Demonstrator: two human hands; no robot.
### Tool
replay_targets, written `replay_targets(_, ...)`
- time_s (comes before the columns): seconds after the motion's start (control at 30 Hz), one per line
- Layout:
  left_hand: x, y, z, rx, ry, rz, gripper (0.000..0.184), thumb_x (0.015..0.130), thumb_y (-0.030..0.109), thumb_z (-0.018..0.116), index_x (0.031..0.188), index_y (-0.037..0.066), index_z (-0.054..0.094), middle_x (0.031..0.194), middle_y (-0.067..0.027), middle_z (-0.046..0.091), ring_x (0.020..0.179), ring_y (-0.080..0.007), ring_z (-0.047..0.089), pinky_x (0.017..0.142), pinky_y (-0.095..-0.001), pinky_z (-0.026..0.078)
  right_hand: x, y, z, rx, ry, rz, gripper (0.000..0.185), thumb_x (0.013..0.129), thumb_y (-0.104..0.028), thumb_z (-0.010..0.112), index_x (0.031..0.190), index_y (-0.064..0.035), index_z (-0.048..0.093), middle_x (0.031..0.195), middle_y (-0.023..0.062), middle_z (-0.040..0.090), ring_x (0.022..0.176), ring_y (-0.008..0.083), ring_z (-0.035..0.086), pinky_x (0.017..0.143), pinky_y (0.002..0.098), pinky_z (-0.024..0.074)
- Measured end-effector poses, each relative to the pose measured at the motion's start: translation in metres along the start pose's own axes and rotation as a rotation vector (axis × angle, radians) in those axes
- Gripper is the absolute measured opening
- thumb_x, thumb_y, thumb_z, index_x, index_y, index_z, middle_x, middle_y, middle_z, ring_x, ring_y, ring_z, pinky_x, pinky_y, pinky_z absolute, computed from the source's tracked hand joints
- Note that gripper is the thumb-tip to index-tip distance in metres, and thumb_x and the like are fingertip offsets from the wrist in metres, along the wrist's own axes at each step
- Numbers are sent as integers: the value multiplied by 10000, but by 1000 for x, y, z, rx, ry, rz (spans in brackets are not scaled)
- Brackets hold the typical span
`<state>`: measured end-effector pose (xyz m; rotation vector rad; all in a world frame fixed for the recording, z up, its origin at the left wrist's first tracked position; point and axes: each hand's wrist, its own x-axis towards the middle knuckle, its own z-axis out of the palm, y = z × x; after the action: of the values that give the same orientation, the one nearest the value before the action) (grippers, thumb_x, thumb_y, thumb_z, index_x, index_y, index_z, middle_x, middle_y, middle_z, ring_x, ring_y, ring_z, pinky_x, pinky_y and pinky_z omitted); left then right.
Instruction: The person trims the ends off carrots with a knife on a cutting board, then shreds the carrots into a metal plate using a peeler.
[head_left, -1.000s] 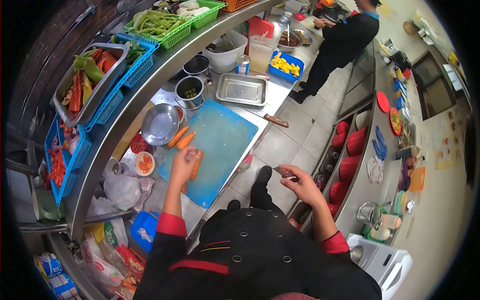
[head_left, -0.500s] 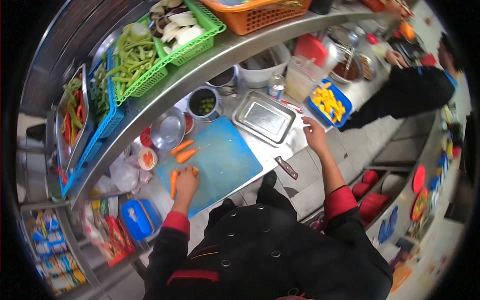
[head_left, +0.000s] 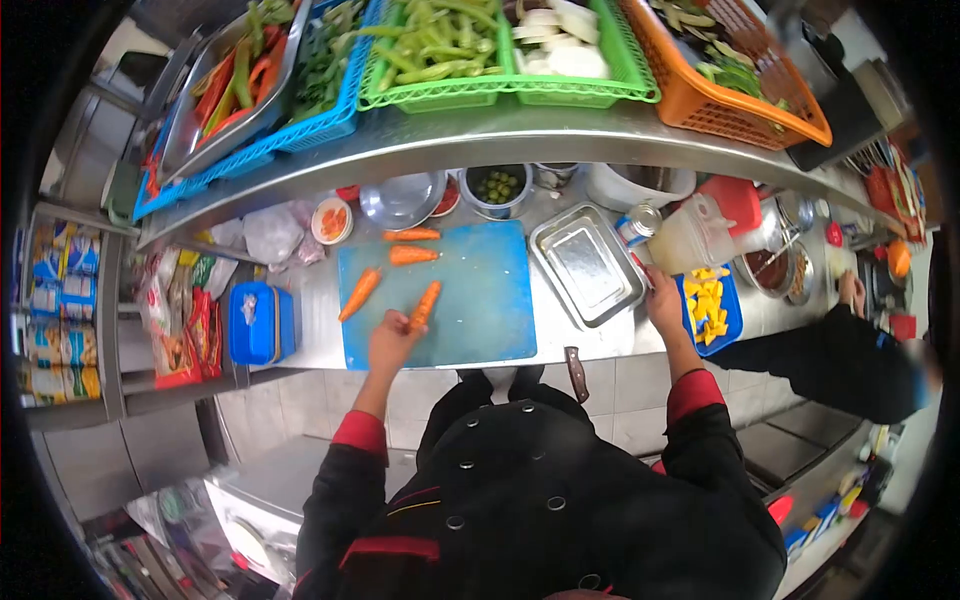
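Right hand (head_left: 664,300) now closer to the red-handled tool (head_left: 638,263), well right of the blue cutting board (head_left: 485,290), its grip impossible to tell, left hand (head_left: 391,338) pinching a carrot (head_left: 427,300) over the board's lower left, three other carrots (head_left: 360,293) on the board's left side.

Shiny metal tray (head_left: 588,265), matt plastic cutting board (head_left: 485,300).
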<state>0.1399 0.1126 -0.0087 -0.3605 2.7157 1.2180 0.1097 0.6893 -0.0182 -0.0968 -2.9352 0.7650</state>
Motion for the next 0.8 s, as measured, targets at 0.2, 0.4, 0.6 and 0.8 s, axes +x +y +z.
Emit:
replay_targets(0.2, -14, 28, 0, 244, 173, 154, 417, 768, 303, 834, 997, 48, 596, 880, -146, 689, 875, -315, 680, 773, -409, 534, -4, -42, -45, -260, -286, 88, 667, 779, -35, 644, 1415, -143, 475, 1111, 244, 656, 1049, 465, 595, 914, 500, 497)
replay_targets(0.4, 71, 43, -31, 18, 275, 152, 567, 851, 329, 747, 1259, -32, 590, 1069, -223, 689, 1007, -365, 667, 902, -425, 514, -42, -59, -72, -282, -179, 219, 593, 801, -44, 638, 1382, -97, 529, 1165, 229, 655, 1031, 456, 614, 907, 514, 497)
replay_targets(0.6, 238, 14, -57, -216, 110, -181, 553, 902, 346, 659, 1305, -17, 553, 923, -183, 710, 912, -313, 698, 841, -405, 519, -132, -47, -79, -219, 84, 123, 579, 841, -34, 653, 1400, -98, 513, 1048, 159, 676, 913, 329, 659, 773, 419, 532)
replay_targets(0.8, 297, -52, -42, 81, 253, 252, 367, 890, 278, 596, 1113, -3, 672, 779, -142, 676, 711, -231, 676, 674, -392, 505, -186, -144, -65, 967, -110, 703, 500, 851, 17, 701, 1305, -74, 513, 933, -8, 644, 837, 89, 604, 663, 239, 459)
